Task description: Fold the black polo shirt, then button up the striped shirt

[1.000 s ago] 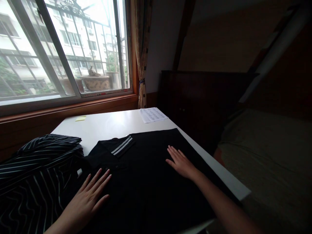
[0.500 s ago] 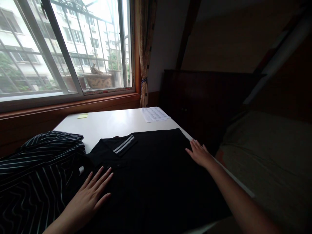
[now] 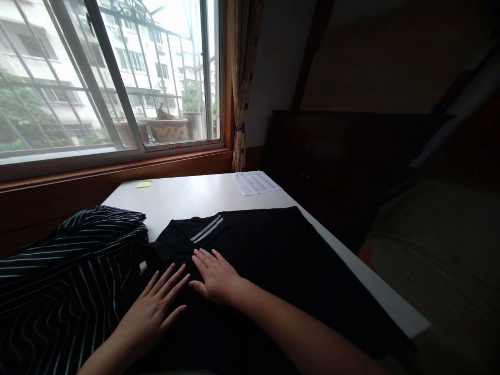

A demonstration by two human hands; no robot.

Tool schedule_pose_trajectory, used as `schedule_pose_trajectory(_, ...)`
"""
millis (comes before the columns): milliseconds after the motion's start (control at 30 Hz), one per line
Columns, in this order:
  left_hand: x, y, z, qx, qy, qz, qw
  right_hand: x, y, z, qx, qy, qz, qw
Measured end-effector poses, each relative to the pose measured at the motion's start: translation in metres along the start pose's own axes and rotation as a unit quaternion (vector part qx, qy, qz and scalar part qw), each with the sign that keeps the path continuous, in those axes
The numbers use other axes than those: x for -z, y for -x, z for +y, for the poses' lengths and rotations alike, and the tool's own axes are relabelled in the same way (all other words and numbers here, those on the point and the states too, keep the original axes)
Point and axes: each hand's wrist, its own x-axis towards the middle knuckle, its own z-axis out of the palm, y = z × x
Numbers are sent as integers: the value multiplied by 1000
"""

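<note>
A black polo shirt (image 3: 273, 260) lies spread over the white table (image 3: 187, 192). Two pale stripes run along its collar (image 3: 208, 229). My left hand (image 3: 154, 307) rests flat on the shirt below the collar, fingers apart. Just to its right, my right hand (image 3: 214, 276) lies palm down on the same cloth near the collar, fingers stretched out and thumb apart. Left of both hands is a bunched black garment with white stripes (image 3: 78, 265). A small white tag (image 3: 142, 267) shows beside the shirt's edge. The near part of the shirt is dark and partly hidden by my forearms.
Printed sheets (image 3: 255, 183) lie at the table's far right corner, and a yellow sticky note (image 3: 144, 184) at the far left. A barred window (image 3: 117, 78) and a tied curtain (image 3: 240, 104) stand behind. On the right is a dim, cloth-covered surface (image 3: 441, 245).
My right hand has moved left across the shirt, from its right edge to beside my left hand. My left hand stays on the cloth. The view has shifted slightly.
</note>
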Motion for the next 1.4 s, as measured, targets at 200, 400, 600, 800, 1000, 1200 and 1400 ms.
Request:
schedule_pose_trajectory(200, 2, 0, 0, 9, 2, -7, 1000, 13, 24, 40, -76, 25, 1, 997)
schedule_pose_trajectory(400, 3, 1, 0, 19, 7, -6, 1000, 37, 67, 110, -195, 78, 12, 978)
schedule_pose_trajectory(600, 3, 2, 0, 21, 16, 8, 1000, 77, 126, 180, -347, 139, 43, 926)
schedule_pose_trajectory(800, 14, -10, -2, 41, 10, 14, 999, 118, 156, 197, -378, 175, 82, 905)
schedule_pose_trajectory(1000, 10, -56, -21, 44, 23, -10, 999, 103, 125, 186, -337, 166, 70, 924)
schedule_pose_trajectory(1200, -20, -109, -57, 147, 22, -134, 980, 52, 48, 143, -150, 80, -19, 985)
schedule_pose_trajectory(1400, -33, -117, -77, 250, 22, -145, 957, 40, 6, 141, -132, 72, -23, 988)
